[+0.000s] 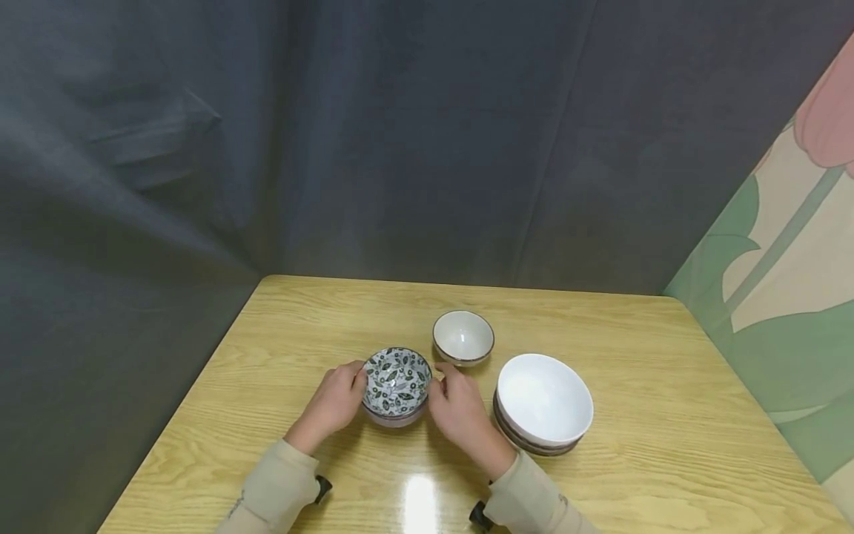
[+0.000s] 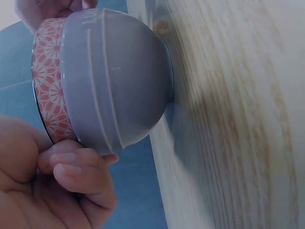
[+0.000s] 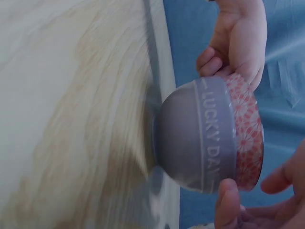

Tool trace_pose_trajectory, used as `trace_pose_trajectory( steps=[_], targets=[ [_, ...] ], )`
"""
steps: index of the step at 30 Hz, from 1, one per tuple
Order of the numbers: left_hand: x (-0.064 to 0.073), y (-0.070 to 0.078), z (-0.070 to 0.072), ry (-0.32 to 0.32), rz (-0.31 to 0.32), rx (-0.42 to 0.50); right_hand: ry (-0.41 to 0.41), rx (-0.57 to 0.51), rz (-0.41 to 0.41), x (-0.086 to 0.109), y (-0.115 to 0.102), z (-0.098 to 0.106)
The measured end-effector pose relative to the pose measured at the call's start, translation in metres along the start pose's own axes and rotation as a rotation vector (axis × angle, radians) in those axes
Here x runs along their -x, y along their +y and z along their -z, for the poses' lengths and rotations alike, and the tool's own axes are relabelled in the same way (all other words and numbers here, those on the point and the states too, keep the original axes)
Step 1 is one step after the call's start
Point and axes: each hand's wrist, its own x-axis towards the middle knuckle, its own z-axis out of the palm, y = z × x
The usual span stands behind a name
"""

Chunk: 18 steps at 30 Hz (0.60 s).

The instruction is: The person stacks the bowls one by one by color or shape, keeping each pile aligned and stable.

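A bowl (image 1: 398, 380) with green leaf print inside sits between both hands, near the middle of the table. From the side it shows a grey wall (image 2: 119, 76) lettered LUCKY DAY, under a red-and-white flowered band (image 3: 247, 138); whether these are two nested bowls I cannot tell. Its foot rests on the tabletop. My left hand (image 1: 339, 397) pinches the rim at the left, fingers curled. On the opposite side my right hand (image 1: 462, 408) is spread at the rim, one fingertip (image 3: 228, 188) against the grey wall and a gap between thumb and fingers.
Behind and right of the hands stands a small cream bowl (image 1: 463, 336) with a dark rim. Further right, a large white bowl (image 1: 545, 400) sits tilted in a brownish one (image 1: 534, 446). A dark curtain (image 1: 427, 148) backs the wooden table (image 1: 634, 386).
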Motion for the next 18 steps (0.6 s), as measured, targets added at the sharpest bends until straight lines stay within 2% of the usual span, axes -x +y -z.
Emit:
trace_pose_trajectory(
  steps=[5,13,18],
  targets=[
    [0.000,-0.002,0.000,-0.002,-0.007,0.006,0.024,0.058,-0.062,0.001,0.006,0.000],
    [0.000,-0.003,0.003,-0.020,-0.015,0.026,-0.071,0.043,-0.264,-0.001,0.013,-0.002],
    [-0.003,-0.004,0.004,-0.046,-0.022,0.051,-0.070,0.040,-0.266,-0.004,0.015,-0.003]
  ],
)
